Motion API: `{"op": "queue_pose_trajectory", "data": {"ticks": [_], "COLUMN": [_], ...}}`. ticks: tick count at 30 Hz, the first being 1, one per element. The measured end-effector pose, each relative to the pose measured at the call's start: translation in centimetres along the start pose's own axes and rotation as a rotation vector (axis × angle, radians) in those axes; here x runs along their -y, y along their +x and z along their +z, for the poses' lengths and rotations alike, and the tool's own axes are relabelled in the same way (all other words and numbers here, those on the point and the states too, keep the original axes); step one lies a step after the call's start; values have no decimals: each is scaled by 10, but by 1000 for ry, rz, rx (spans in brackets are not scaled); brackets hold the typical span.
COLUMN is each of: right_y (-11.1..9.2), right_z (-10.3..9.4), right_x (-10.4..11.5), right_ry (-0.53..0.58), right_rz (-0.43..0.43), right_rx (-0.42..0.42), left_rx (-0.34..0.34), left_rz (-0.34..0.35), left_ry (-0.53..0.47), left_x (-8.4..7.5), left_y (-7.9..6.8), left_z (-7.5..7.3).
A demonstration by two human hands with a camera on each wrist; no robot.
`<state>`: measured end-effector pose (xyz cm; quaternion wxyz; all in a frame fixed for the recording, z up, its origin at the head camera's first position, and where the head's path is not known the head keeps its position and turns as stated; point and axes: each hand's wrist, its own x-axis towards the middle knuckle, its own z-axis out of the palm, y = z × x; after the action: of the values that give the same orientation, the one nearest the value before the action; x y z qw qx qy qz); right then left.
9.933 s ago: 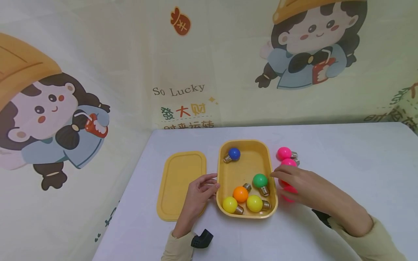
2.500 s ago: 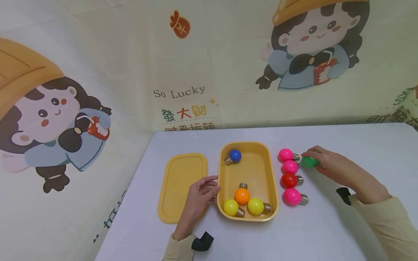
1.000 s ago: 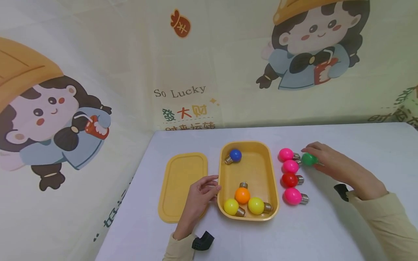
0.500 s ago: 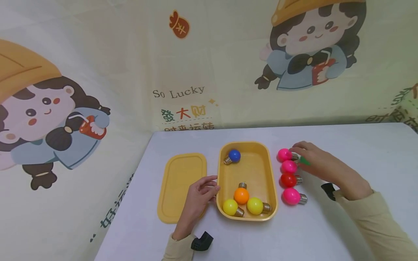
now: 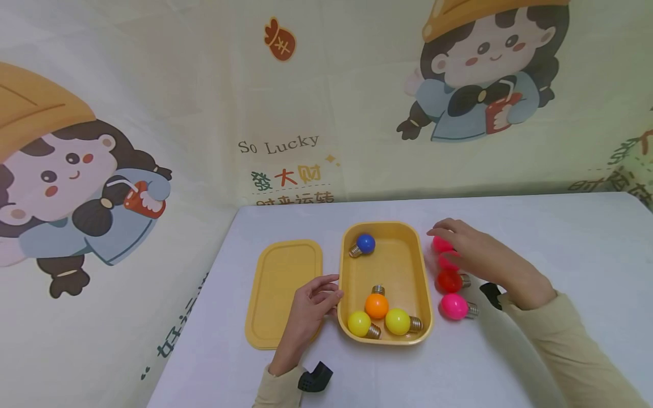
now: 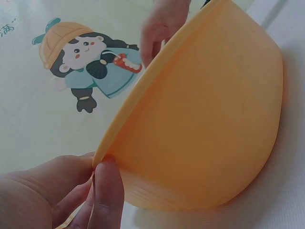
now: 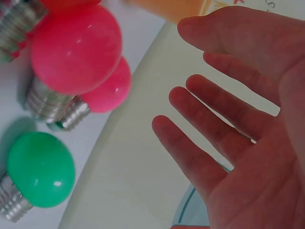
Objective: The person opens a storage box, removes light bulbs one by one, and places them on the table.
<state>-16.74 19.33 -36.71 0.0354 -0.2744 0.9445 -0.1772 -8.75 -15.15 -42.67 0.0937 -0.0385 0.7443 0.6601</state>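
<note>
My left hand (image 5: 306,311) pinches the left rim of a yellow plastic box (image 5: 394,263); in the left wrist view thumb and fingers meet on that rim. Inside the box lie a blue toy light bulb (image 5: 365,243), an orange bulb (image 5: 376,306) and two yellow bulbs (image 5: 397,322). My right hand (image 5: 479,254) hovers with spread fingers over a column of pink and red bulbs, holding nothing. Partly covered by it are two pink bulbs; a red bulb (image 5: 449,281) and another pink bulb (image 5: 453,306) lie nearer. The green bulb (image 7: 42,169) rests on the table, hidden in the head view.
A flat yellow lid (image 5: 278,277) lies left of the box, partly under my left forearm. All stand on a white table (image 5: 576,238) backed by a printed cloth (image 5: 367,113).
Out of the box, the green bulb went to the right of the pink ones, where my right hand let it go. That hand has since moved left over the column. My left hand stayed.
</note>
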Motion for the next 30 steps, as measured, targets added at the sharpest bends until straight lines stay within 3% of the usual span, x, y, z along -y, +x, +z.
{"op": "queue_pose_trajectory", "data": {"ticks": [3, 10, 20, 30], "right_y": [4, 18, 35, 51], "right_z": [0, 0, 6, 8], "right_x": [7, 25, 40, 55], "right_ry": [-15, -10, -69, -49], "right_rz": [-27, -2, -91, -163], "right_rx": [-4, 39, 29, 34], "left_rx": [0, -2, 9, 2], "left_rz": [0, -9, 4, -8], "left_ry": [3, -4, -12, 2], "left_x": [0, -1, -3, -1], "left_y": [0, -1, -1, 0], "left_z": [0, 0, 0, -1]}}
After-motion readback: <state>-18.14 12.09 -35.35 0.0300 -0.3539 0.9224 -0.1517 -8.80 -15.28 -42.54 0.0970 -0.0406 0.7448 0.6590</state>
